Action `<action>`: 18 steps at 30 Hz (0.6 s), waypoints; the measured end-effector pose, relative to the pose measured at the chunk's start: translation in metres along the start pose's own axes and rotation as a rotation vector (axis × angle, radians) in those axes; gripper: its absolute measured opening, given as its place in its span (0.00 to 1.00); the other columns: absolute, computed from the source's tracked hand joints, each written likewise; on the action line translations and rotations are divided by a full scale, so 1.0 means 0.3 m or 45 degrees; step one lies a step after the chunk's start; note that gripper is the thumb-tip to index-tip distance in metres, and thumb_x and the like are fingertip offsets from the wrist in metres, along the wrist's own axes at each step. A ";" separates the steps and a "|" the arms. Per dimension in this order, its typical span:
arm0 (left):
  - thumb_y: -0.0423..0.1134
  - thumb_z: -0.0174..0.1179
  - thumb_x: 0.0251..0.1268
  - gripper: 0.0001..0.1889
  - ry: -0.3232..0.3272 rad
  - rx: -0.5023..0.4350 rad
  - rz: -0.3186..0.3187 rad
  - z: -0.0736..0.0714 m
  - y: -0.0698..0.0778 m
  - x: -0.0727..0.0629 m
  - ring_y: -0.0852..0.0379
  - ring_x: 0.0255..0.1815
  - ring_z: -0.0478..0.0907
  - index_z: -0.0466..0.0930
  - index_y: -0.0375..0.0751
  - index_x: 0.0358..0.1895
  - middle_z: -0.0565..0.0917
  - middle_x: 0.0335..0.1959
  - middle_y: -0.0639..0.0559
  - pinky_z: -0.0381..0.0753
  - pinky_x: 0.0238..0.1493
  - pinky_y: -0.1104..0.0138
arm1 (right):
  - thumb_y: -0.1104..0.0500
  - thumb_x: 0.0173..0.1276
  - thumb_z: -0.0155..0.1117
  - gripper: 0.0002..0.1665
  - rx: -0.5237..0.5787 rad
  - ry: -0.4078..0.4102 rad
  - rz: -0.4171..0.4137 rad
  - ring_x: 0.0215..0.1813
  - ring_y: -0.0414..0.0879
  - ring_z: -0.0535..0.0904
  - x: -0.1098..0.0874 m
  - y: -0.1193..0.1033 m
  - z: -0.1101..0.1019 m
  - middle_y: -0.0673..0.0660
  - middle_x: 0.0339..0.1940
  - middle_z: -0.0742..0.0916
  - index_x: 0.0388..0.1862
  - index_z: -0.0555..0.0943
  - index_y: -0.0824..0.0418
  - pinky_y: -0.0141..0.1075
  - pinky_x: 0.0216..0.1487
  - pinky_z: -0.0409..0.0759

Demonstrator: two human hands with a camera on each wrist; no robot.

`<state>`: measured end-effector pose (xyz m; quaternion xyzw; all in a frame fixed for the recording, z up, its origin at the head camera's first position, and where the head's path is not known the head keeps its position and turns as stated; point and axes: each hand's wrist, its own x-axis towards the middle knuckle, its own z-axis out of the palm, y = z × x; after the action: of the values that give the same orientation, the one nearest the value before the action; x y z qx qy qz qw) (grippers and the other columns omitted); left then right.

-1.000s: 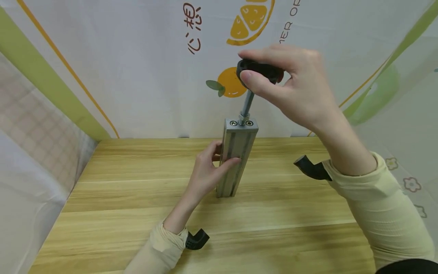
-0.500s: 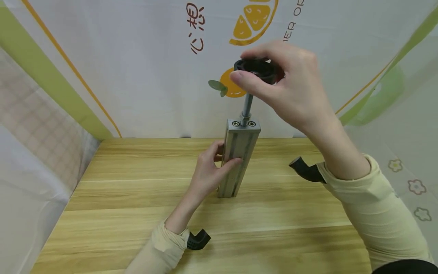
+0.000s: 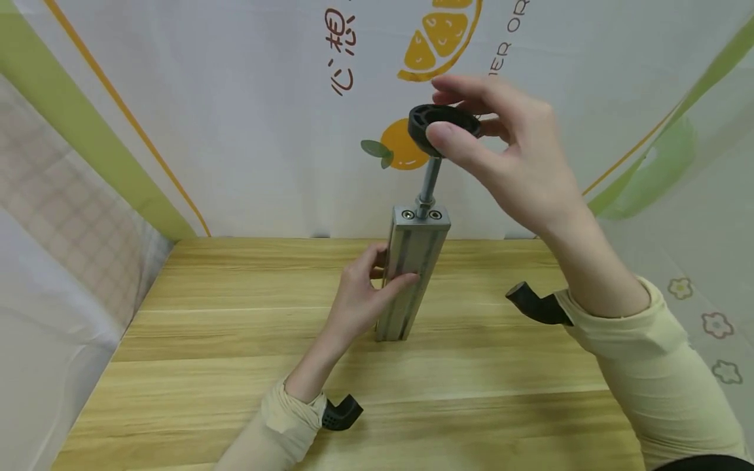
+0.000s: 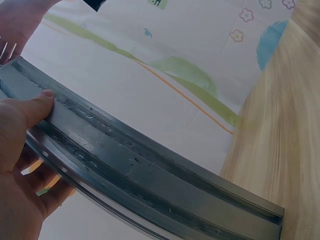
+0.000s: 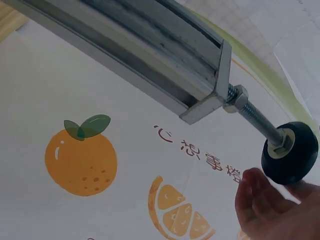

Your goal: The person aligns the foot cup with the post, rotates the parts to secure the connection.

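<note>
A grey aluminium profile (image 3: 415,261) stands upright on the wooden table, an end plate on its top fixed by two screws. My left hand (image 3: 362,288) grips it around mid-height, the thumb (image 4: 37,107) across its near face and the fingers behind. A threaded rod (image 5: 260,120) with a hex nut (image 5: 236,99) rises from the end plate and carries a round black levelling foot (image 3: 444,124). At the foot is my right hand (image 3: 518,150): its thumb lies against the near rim, while the other fingers stand spread, off the far rim.
The wooden table (image 3: 235,366) ends at a white printed curtain (image 3: 265,131) right behind the profile. More fabric hangs at both sides. A black curved piece is fixed at the left cuff (image 3: 341,413) and another at the right cuff (image 3: 536,304).
My right hand's fingers were closed around the black foot and have spread away from its far rim. The hand shifted slightly right. My left hand keeps its grip on the upright profile.
</note>
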<state>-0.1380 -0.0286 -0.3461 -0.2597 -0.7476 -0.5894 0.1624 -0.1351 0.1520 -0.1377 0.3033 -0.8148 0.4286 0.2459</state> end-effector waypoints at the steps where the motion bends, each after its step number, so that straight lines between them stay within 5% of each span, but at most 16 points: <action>1: 0.34 0.73 0.61 0.22 -0.001 0.003 -0.003 0.000 0.000 0.000 0.51 0.44 0.86 0.78 0.36 0.58 0.89 0.49 0.43 0.87 0.47 0.63 | 0.55 0.70 0.66 0.24 0.087 -0.006 -0.014 0.59 0.42 0.81 -0.001 0.005 -0.002 0.55 0.59 0.87 0.65 0.82 0.54 0.30 0.59 0.76; 8: 0.35 0.73 0.60 0.23 -0.001 0.000 -0.018 0.001 0.000 0.000 0.52 0.44 0.85 0.78 0.38 0.58 0.89 0.49 0.44 0.87 0.47 0.62 | 0.64 0.72 0.57 0.25 0.461 -0.107 -0.078 0.67 0.50 0.80 -0.002 0.038 -0.013 0.62 0.63 0.86 0.68 0.79 0.62 0.30 0.67 0.76; 15: 0.35 0.73 0.60 0.23 0.002 -0.004 -0.022 0.004 -0.001 0.001 0.52 0.43 0.85 0.78 0.38 0.58 0.89 0.49 0.44 0.87 0.47 0.63 | 0.66 0.73 0.56 0.25 0.466 -0.139 -0.073 0.63 0.50 0.81 -0.006 0.047 -0.020 0.60 0.62 0.86 0.69 0.78 0.63 0.30 0.65 0.77; 18: 0.35 0.73 0.61 0.22 0.001 -0.007 -0.025 0.005 -0.002 0.001 0.52 0.43 0.85 0.78 0.37 0.58 0.89 0.49 0.44 0.87 0.46 0.63 | 0.65 0.73 0.61 0.25 0.366 -0.098 -0.064 0.60 0.50 0.82 -0.008 0.047 -0.016 0.58 0.59 0.86 0.68 0.79 0.60 0.31 0.64 0.78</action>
<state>-0.1384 -0.0273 -0.3468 -0.2526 -0.7482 -0.5932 0.1563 -0.1426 0.1631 -0.1447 0.3720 -0.7458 0.5227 0.1792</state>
